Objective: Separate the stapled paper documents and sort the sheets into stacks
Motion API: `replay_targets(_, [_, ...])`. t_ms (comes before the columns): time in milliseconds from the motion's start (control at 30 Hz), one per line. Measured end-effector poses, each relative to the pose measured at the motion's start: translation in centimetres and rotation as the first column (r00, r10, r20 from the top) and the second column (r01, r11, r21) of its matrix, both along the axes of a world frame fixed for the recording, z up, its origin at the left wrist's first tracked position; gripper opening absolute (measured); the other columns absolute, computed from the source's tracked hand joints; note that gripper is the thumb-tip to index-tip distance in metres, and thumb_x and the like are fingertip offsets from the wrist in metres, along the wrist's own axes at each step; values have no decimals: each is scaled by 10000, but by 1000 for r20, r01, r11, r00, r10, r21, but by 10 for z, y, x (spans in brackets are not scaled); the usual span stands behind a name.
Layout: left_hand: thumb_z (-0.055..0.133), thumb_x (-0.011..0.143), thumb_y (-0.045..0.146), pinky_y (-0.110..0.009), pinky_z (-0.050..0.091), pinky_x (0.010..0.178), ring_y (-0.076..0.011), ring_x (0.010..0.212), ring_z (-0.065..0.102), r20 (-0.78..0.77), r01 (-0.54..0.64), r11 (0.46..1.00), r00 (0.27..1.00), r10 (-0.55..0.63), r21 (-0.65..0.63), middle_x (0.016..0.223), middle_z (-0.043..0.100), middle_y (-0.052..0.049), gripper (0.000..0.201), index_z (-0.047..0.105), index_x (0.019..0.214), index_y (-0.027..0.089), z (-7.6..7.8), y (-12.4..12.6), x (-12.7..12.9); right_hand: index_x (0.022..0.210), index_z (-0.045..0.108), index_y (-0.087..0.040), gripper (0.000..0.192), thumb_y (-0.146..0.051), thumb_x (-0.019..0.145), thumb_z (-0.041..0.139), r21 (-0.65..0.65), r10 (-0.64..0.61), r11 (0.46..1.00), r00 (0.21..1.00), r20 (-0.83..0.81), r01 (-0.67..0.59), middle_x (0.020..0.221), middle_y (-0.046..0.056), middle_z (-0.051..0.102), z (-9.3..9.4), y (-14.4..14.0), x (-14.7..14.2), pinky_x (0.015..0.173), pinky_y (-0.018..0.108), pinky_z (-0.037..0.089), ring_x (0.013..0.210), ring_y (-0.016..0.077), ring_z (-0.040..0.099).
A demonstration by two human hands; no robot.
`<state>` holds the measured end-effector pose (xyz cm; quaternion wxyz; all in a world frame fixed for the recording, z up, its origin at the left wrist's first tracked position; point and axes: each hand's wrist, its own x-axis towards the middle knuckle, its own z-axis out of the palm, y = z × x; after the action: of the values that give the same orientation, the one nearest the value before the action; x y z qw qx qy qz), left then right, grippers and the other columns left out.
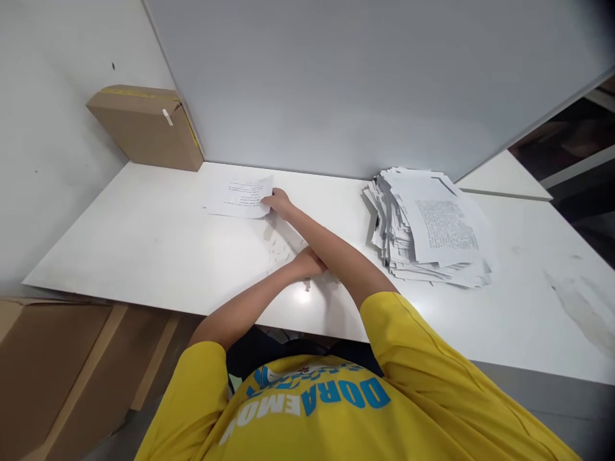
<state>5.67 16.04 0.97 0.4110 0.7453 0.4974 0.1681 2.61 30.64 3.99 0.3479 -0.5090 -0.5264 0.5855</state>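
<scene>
White table [158, 243] — one sheet [240, 197] pinched by right hand [278, 202], left hand [310, 262] flat, one paper stack [432, 224].

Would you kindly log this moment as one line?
right hand: touching folded sheet | left hand: resting on table | paper stack: right

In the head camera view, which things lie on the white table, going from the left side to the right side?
Brown cardboard box in the back corner → single printed paper sheet → right hand touching that sheet's edge → thick untidy stack of printed white papers.
</scene>
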Motion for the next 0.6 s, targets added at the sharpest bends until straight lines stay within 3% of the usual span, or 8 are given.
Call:
replay_targets(100, [602, 801, 208, -382, 526, 691, -271, 843, 648, 18, -1, 1000, 1000, 2, -10, 893, 677, -88, 34, 616, 776, 189, 2, 0, 0, 1195, 549, -185, 550, -220, 667, 699, -2, -70, 997, 987, 144, 71, 1395, 170, 459, 3, -3, 14, 1023, 522, 481, 1216, 340, 531])
replay_targets(167, [591, 824, 250, -370, 533, 709, -255, 860, 656, 56, 33, 999, 998, -33, 1, 1020, 684, -96, 100, 646, 884, 191, 5, 1, 0, 1325, 492, -228, 649, -316, 717, 700, 51, -109, 994, 973, 202, 101, 1454, 148, 382, 8, -9, 39, 1049, 493, 470, 1248, 311, 506])
replay_targets(233, [565, 856, 295, -368, 543, 785, -232, 906, 663, 108, 81, 995, 990, -87, 59, 1201, 652, -99, 214, 646, 1030, 199, 6, 4, -1, 1383, 465, -255, 655, -405, 774, 656, 146, -142, 983, 962, 232, 110, 1406, 129, 429, 12, -19, 80, 1014, 479, 493, 1168, 272, 545])
replay_targets(333, [545, 870, 316, -399, 505, 965, -238, 1064, 642, 135, 131, 977, 979, -154, 168, 1377, 574, -97, 286, 627, 1119, 200, 6, 8, -3, 1353, 512, -260, 581, -459, 813, 589, 350, -279, 920, 922, 268, 177, 1278, 101, 526, 14, -47, 170, 969, 472, 513, 1030, 231, 583])
replay_targets(400, [546, 864, 312, -417, 483, 1009, -247, 1117, 628, 122, 157, 973, 976, -179, 167, 1422, 557, -80, 278, 634, 1107, 210, 7, 10, -5, 1321, 538, -253, 546, -469, 820, 567, 493, -462, 828, 823, 330, 267, 1260, 103, 532, 11, -74, 241, 985, 488, 497, 1046, 242, 574])
replay_targets(500, [542, 870, 342, -437, 507, 975, -251, 1108, 641, 114, 188, 976, 973, -201, 112, 1482, 522, -54, 292, 639, 1126, 241, 8, 12, -7, 1328, 520, -241, 607, -536, 803, 591, 635, -692, 694, 554, 463, 338, 1353, 140, 463, -2, -116, 334, 1072, 591, 395, 1252, 334, 463])
replay_targets(533, [541, 873, 348, -444, 505, 985, -262, 1157, 625, 120, 190, 976, 972, -202, 104, 1494, 514, -52, 298, 639, 1135, 246, 9, 12, -7, 1344, 503, -232, 665, -577, 785, 608, 640, -707, 693, 486, 514, 332, 1387, 158, 435, -9, -127, 356, 1089, 626, 355, 1313, 369, 404])
replay_targets(600, [544, 877, 350, -461, 467, 1059, -286, 1330, 523, 142, 185, 976, 969, -200, 110, 1512, 502, -52, 303, 642, 1144, 248, 10, 12, -8, 1378, 461, -216, 788, -655, 746, 628, 614, -675, 733, 431, 599, 293, 1429, 186, 394, -24, -141, 384, 1101, 661, 307, 1360, 409, 341])
